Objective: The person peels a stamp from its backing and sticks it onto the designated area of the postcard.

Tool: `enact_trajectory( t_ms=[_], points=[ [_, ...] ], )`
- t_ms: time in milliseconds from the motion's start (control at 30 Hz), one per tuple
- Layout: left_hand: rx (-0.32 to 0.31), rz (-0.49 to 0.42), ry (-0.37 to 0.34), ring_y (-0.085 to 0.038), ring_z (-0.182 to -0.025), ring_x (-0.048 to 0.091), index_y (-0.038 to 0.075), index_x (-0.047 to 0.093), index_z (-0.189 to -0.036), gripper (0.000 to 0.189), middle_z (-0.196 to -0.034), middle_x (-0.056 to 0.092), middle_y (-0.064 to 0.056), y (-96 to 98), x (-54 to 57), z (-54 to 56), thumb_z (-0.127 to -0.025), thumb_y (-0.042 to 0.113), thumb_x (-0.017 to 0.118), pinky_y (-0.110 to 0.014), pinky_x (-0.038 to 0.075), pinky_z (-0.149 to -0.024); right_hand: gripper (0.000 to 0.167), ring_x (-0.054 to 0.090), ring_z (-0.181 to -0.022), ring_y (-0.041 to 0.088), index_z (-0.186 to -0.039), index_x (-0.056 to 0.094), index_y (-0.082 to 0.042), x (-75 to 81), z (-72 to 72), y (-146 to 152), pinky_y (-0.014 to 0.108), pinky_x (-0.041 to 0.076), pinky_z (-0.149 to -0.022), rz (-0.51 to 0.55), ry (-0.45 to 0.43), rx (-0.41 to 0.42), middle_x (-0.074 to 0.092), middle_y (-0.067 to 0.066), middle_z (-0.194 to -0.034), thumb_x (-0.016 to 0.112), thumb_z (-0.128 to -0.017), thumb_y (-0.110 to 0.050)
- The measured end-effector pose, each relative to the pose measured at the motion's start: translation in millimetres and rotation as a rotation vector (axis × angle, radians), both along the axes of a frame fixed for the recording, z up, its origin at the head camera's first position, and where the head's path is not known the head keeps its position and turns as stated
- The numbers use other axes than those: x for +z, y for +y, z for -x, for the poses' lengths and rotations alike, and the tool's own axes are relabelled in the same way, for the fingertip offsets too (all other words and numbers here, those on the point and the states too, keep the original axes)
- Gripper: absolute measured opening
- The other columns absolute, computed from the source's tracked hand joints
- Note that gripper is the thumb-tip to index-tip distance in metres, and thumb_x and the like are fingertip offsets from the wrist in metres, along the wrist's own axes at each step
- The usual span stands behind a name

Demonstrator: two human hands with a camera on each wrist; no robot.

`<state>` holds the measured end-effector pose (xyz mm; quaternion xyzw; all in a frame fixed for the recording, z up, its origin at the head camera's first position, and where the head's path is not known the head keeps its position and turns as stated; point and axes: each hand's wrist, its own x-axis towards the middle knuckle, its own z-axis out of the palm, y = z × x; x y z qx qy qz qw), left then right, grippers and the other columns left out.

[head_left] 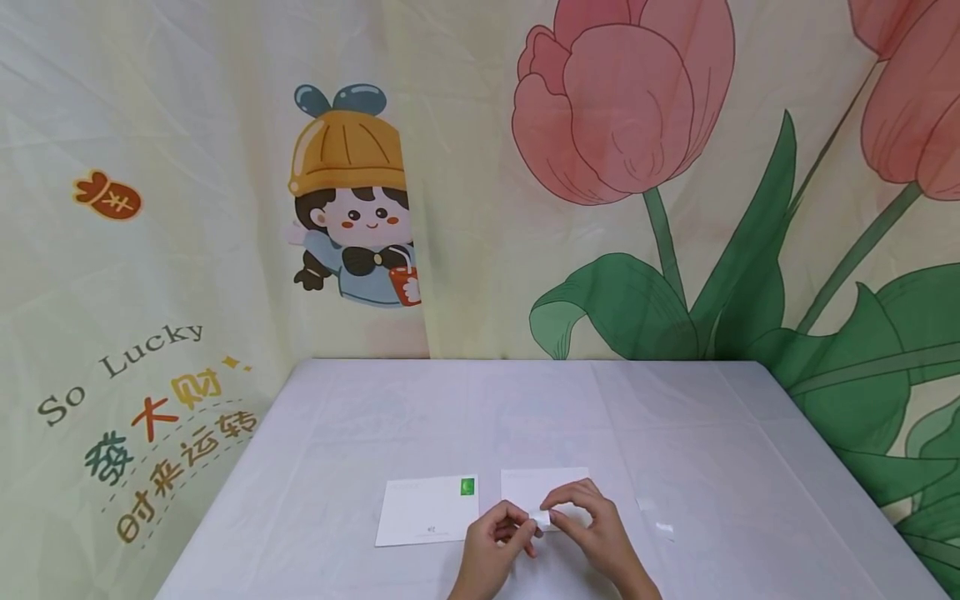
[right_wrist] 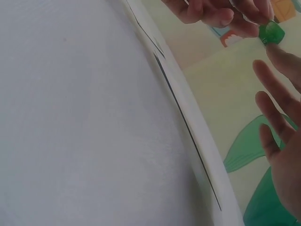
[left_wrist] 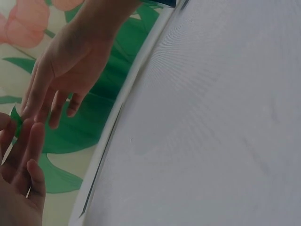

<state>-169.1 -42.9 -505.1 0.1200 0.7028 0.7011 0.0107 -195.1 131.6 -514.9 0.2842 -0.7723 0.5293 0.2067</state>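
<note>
A small stamp (head_left: 540, 518) is held up between the two hands above the table. Its pale back faces the head camera, while its green front shows in the right wrist view. Thumb and forefinger of the left hand (head_left: 497, 537) pinch its left side. On the other side, the thumb and forefinger of the right hand (head_left: 596, 529) hold its right edge, the other fingers spread. Beneath the hands lies a white envelope-like sheet (head_left: 525, 482), partly covered by them. To its left is a second white envelope (head_left: 420, 512) bearing a green stamp (head_left: 467, 487) in its upper right corner.
Small glossy clear scraps (head_left: 664, 529) lie on the white tablecloth (head_left: 720, 467) right of the right hand. Behind the table's far edge hangs a printed curtain (head_left: 472, 208) with tulips and a cartoon figure.
</note>
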Motion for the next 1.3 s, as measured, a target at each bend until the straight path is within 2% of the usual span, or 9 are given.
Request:
enact_trajectory(
  t_ms=[133,333,467,567,667,767,967,1133,1300],
  points=[
    [0.074,0.053,0.088,-0.022,-0.056,0.062,0.003,0.058,-0.084,0.01,-0.077,0.065,-0.009,1.0,2.8,-3.3,-0.084,0.008,0.067,-0.018,0.043,-0.05,0.014,0.053,-0.082,0.017,-0.085,0.067,-0.006,9.1,-6.2,-3,0.033,0.042,-0.068,0.011,-0.008,0.018,0.065,0.005,-0.085,0.07,-0.076,0.004],
    [0.206,0.111,0.283,-0.009,-0.049,0.056,0.007,0.058,-0.088,0.018,-0.073,0.061,0.001,3.0,1.4,-3.5,-0.078,0.006,0.072,-0.018,0.04,-0.046,0.012,0.054,-0.081,0.017,-0.086,0.067,-0.005,8.0,-7.1,-3,0.036,0.042,-0.065,0.01,-0.041,0.064,0.065,0.004,-0.084,0.07,-0.076,0.001],
    [0.259,0.129,0.418,-0.003,-0.048,0.049,0.008,0.063,-0.091,0.018,-0.07,0.058,0.002,4.0,-0.9,-2.4,-0.077,0.002,0.072,-0.02,0.04,-0.043,0.012,0.054,-0.079,0.017,-0.085,0.067,-0.007,8.6,-7.7,-4,0.035,0.042,-0.065,-0.003,-0.065,0.097,0.064,0.002,-0.082,0.071,-0.076,-0.001],
    [0.283,0.136,0.462,-0.003,-0.047,0.046,0.009,0.066,-0.089,0.014,-0.07,0.057,0.002,4.4,-1.2,-2.0,-0.078,0.001,0.071,-0.02,0.04,-0.043,0.01,0.054,-0.079,0.017,-0.084,0.066,-0.009,9.0,-8.4,-5,0.035,0.043,-0.068,-0.014,-0.118,0.115,0.064,0.0,-0.083,0.071,-0.078,-0.004],
    [0.304,0.146,0.446,-0.003,-0.047,0.046,0.01,0.067,-0.086,0.01,-0.071,0.057,0.003,4.5,-0.4,-1.6,-0.08,0.002,0.07,-0.02,0.04,-0.043,0.007,0.055,-0.081,0.017,-0.085,0.067,-0.01,10.1,-9.2,-6,0.036,0.044,-0.071,-0.018,-0.199,0.127,0.065,0.001,-0.083,0.07,-0.08,-0.007],
    [0.328,0.151,0.398,-0.004,-0.046,0.047,0.01,0.066,-0.084,0.009,-0.073,0.059,0.003,4.1,0.6,-1.5,-0.08,0.003,0.07,-0.021,0.041,-0.043,0.005,0.054,-0.082,0.017,-0.086,0.067,-0.01,11.7,-9.6,-6,0.036,0.044,-0.072,-0.02,-0.261,0.136,0.065,0.002,-0.083,0.069,-0.081,-0.01],
    [0.362,0.127,0.309,-0.009,-0.045,0.05,0.008,0.063,-0.079,0.009,-0.072,0.059,0.002,3.7,1.5,-0.3,-0.079,0.002,0.07,-0.022,0.042,-0.043,0.005,0.053,-0.08,0.017,-0.086,0.067,-0.01,14.8,-10.2,-6,0.036,0.043,-0.07,-0.017,-0.277,0.156,0.065,0.004,-0.083,0.069,-0.081,-0.009],
    [0.339,0.093,0.231,-0.014,-0.046,0.053,0.007,0.065,-0.078,0.007,-0.073,0.06,0.001,2.3,0.7,1.9,-0.08,0.006,0.071,-0.022,0.044,-0.044,0.007,0.053,-0.079,0.019,-0.086,0.067,-0.01,12.0,-9.6,-5,0.036,0.042,-0.069,0.006,-0.252,0.176,0.065,0.005,-0.083,0.069,-0.081,-0.006],
    [0.269,0.052,0.1,-0.016,-0.049,0.056,0.006,0.067,-0.08,0.007,-0.074,0.06,-0.001,-1.4,2.4,4.1,-0.081,0.011,0.071,-0.018,0.04,-0.044,0.009,0.054,-0.079,0.019,-0.087,0.067,-0.011,-0.7,-5.0,-3,0.035,0.041,-0.068,0.032,-0.246,0.191,0.065,0.002,-0.084,0.069,-0.081,-0.004]
  ],
)
